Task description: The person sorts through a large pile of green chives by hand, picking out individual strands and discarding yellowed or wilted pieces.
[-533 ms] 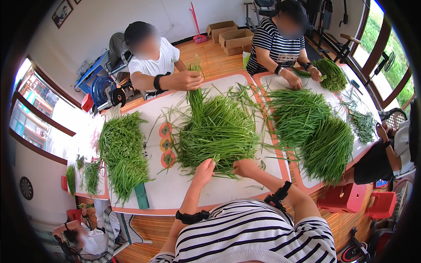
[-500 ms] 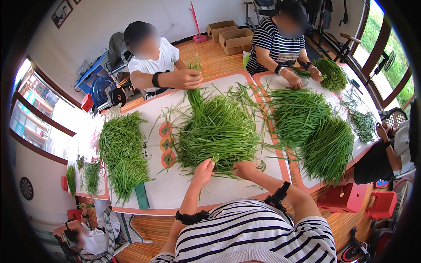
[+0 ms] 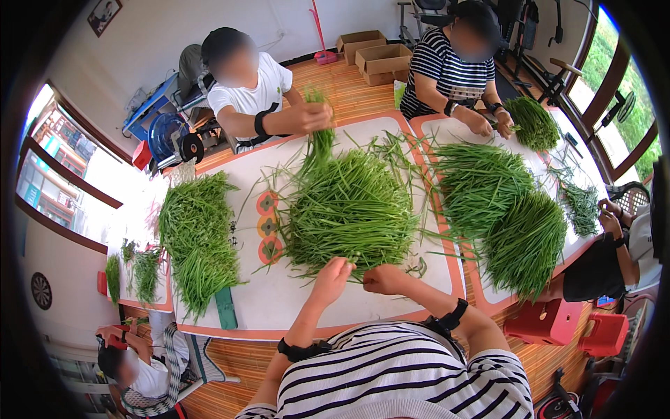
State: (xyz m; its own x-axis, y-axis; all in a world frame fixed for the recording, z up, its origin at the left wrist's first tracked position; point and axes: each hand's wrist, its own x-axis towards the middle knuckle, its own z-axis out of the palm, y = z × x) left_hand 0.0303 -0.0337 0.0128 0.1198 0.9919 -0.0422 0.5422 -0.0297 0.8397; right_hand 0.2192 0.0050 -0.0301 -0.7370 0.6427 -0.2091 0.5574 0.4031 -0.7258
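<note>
Head view: work appears partway. The central pile of green stalks is large and untied; aligned heaps lie right of it. At its near edge, the left hand pinches stalks; the right hand curls, contents cannot be told.

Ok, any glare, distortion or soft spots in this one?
Head view: glare bleaches the left window and part of the left table; same head view: the central table's front edge bows, picture corners go black; there too, the green pile looks reasonably sharp.
</note>
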